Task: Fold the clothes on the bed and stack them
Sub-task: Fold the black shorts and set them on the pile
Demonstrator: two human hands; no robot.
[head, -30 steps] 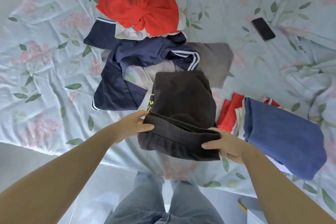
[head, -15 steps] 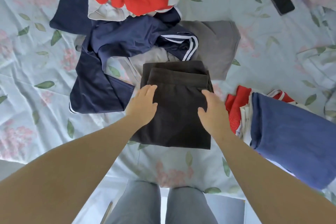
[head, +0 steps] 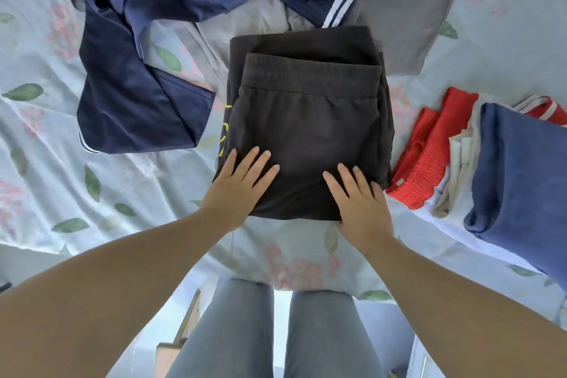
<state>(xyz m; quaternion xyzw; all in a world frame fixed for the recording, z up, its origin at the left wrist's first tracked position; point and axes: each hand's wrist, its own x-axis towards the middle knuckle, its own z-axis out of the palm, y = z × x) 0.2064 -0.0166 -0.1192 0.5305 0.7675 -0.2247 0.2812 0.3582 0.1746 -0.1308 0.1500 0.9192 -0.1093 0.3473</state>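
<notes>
I see both forearms stretched forward and angled slightly inward. The left hand [head: 236,190] and right hand [head: 359,202] lie palm-down with straight, slightly spread fingers, pressing flat on the near edge of the folded dark brown fabric trousers [head: 306,120] and gripping nothing. The trousers rest on the pale floral bed sheet [head: 46,163], under and beyond the fingertips; right of the right hand sits a folded blue cloth [head: 521,169] beside a red ribbed garment [head: 426,156], and beyond the left hand sprawls a crumpled navy jacket with white stripes [head: 138,95].
</notes>
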